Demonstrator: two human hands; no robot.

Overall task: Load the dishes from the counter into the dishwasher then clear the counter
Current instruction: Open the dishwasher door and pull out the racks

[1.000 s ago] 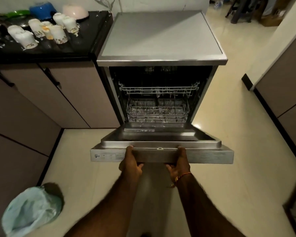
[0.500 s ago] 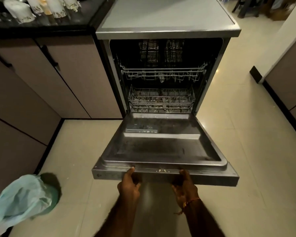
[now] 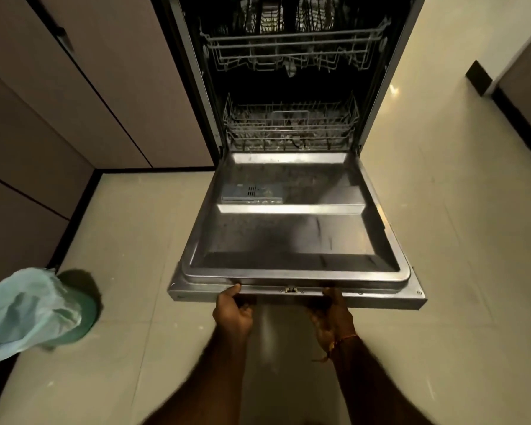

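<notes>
The steel dishwasher door [image 3: 292, 237] hangs wide, nearly flat, in front of me. My left hand [image 3: 232, 311] grips its front edge left of the latch, thumb on top and fingers underneath. My right hand [image 3: 331, 314] grips the same edge right of the latch. Inside the dark tub the upper wire rack [image 3: 295, 47] and the lower wire rack [image 3: 288, 127] are both pushed in; I cannot tell what lies in them. The counter and its dishes are out of view.
Brown cabinet fronts [image 3: 83, 96] line the left side. A bin with a pale blue bag [image 3: 34, 308] stands on the tiled floor at lower left. More cabinets [image 3: 524, 96] stand at the far right. Cream floor tiles [image 3: 457, 210] stretch right of the door.
Both hands have lowered the door from partly ajar to nearly flat. My view has tilted down, so the counter with the cups has left the frame.
</notes>
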